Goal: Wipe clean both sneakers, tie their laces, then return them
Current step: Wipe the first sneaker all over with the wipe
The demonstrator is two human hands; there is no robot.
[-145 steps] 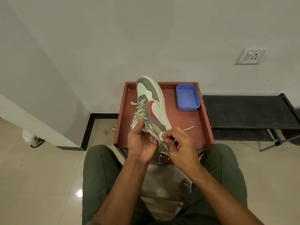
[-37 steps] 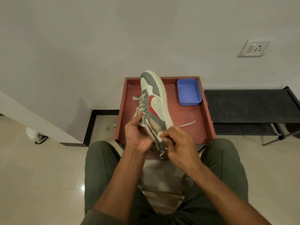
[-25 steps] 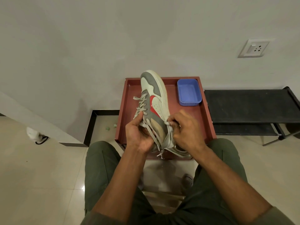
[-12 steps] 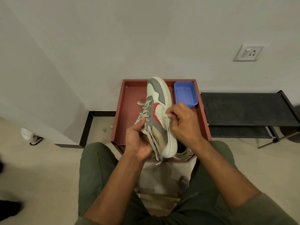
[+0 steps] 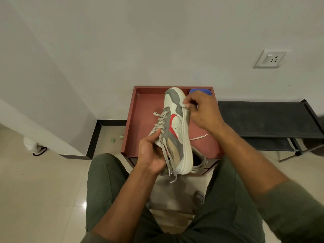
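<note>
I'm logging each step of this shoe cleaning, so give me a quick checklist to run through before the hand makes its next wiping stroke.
1. Sneaker held firmly: ok, the left hand grips it at the laces and tongue.
2. Wipe in hand: ok, the right hand pinches a small white wipe against the sole edge near the toe.
3. Laces tied: not ok, loose ends hang below the heel.
4. Second sneaker within reach: ok, it sits on the red tray behind the held one.
5. Sole edge clean: cannot tell.
</note>
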